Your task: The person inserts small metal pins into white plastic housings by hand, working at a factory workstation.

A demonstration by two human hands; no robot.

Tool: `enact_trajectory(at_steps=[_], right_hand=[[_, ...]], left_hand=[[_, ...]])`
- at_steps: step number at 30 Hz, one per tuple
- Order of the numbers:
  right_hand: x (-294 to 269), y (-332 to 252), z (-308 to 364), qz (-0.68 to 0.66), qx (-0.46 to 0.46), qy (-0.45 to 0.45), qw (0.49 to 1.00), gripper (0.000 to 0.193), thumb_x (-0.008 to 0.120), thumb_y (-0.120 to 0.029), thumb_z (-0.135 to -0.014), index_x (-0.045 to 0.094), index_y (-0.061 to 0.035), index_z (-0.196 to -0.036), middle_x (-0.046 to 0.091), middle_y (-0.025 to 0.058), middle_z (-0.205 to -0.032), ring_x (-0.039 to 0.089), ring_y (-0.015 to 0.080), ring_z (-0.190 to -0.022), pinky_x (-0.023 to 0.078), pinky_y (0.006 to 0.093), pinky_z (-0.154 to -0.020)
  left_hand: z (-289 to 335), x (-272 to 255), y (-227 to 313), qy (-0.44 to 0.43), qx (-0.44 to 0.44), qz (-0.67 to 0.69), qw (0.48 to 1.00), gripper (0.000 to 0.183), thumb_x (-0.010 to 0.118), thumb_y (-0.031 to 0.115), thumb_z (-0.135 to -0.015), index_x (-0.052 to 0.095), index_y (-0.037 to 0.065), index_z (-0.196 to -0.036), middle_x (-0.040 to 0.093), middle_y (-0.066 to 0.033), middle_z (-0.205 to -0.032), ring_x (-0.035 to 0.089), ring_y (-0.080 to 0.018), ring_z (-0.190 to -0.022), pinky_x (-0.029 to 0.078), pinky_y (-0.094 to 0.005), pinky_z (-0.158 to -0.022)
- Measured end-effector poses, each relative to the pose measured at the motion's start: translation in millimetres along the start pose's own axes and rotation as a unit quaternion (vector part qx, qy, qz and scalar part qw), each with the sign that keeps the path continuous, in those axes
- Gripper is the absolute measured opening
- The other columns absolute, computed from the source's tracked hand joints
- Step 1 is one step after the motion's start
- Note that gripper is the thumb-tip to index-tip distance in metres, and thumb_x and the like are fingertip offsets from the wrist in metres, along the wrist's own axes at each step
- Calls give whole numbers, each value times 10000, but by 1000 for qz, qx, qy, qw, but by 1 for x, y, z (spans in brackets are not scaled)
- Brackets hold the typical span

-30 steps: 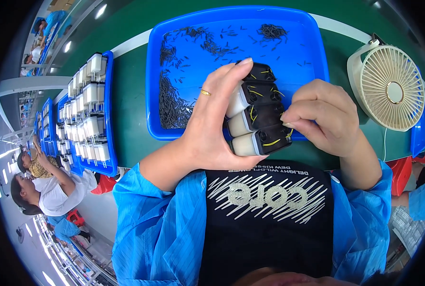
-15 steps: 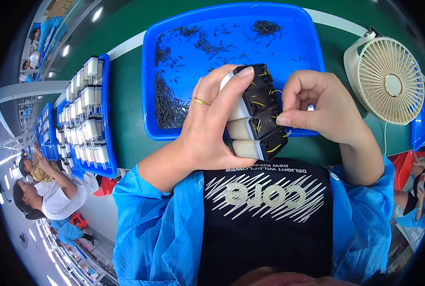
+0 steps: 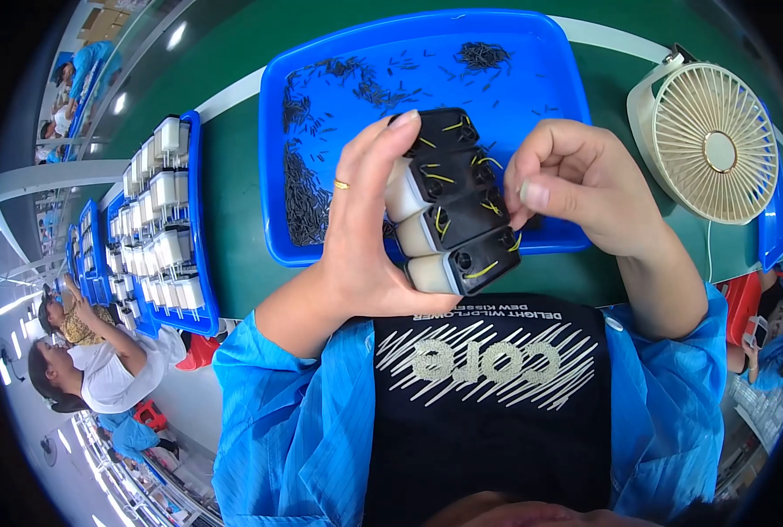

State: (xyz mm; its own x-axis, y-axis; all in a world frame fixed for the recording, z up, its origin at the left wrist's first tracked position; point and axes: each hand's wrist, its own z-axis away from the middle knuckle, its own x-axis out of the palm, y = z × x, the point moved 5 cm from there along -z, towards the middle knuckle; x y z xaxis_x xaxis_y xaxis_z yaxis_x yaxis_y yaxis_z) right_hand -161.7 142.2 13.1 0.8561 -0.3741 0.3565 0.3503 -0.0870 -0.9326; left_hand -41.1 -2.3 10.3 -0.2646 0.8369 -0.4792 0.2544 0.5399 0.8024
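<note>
My left hand (image 3: 356, 228) is wrapped around a row of several white blocks with black faces (image 3: 475, 215), fingers along the far end and thumb under the near end. Short yellow wires (image 3: 442, 221) stick out of the openings in the black faces, which are tilted up toward me. Close to the right edge of the row is my right hand (image 3: 585, 189), its fingers curled and thumb pressed toward the forefinger. Whatever lies between those fingertips is too small or hidden to make out. A blue tray (image 3: 271, 193) lies beyond both hands, holding many small black tubes (image 3: 306, 215).
A cream round fan (image 3: 717, 151) stands at the right on the green table (image 3: 233, 193). Blue trays with rows of white blocks (image 3: 170, 189) are at the left. Farther left, a person in a white top (image 3: 110, 369) sits at the bench.
The row of blocks has turned and shifted slightly left, showing more of the black faces. My right fingers have moved from a wire on one face to the row's right edge.
</note>
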Motion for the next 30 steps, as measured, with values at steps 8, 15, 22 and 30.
enact_trajectory(at_steps=[8, 15, 22, 30], right_hand=[[5, 9, 0, 25, 37, 11, 999, 138, 694, -86, -854, 573, -23, -835, 624, 18, -767, 604, 70, -710, 493, 207, -640], [3, 3, 3, 149, -33, 33, 988, 147, 710, -66, -822, 570, -27, -846, 601, 6, -793, 575, 54, -712, 473, 203, -649], [-2, 1, -2, 552, -54, -40, 831, 189, 701, -131, -780, 624, -15, -907, 619, 94, -834, 615, 221, -717, 499, 323, -655], [7, 24, 3, 654, -75, -80, 748, 93, 627, -107, -762, 625, -15, -749, 588, 134, -797, 625, 310, -714, 507, 406, -598]], left_hand=[[-6, 0, 5, -57, 43, -30, 997, 1212, 885, 154, -532, 115, -27, -1452, 398, -205, -1330, 498, -301, -1193, 434, -398, -980], [-5, 5, 3, -38, 25, -34, 998, 1131, 867, 201, -509, 226, -37, -1409, 400, -213, -1334, 448, -340, -1213, 381, -426, -1011], [-3, -10, -5, 59, 33, 27, 997, 1155, 875, 300, -486, 264, -66, -1395, 397, -220, -1313, 416, -348, -1218, 338, -420, -1026], [-8, -8, -9, 53, 11, 4, 999, 1155, 861, 294, -513, 227, -66, -1409, 373, -209, -1324, 418, -330, -1218, 338, -412, -1032]])
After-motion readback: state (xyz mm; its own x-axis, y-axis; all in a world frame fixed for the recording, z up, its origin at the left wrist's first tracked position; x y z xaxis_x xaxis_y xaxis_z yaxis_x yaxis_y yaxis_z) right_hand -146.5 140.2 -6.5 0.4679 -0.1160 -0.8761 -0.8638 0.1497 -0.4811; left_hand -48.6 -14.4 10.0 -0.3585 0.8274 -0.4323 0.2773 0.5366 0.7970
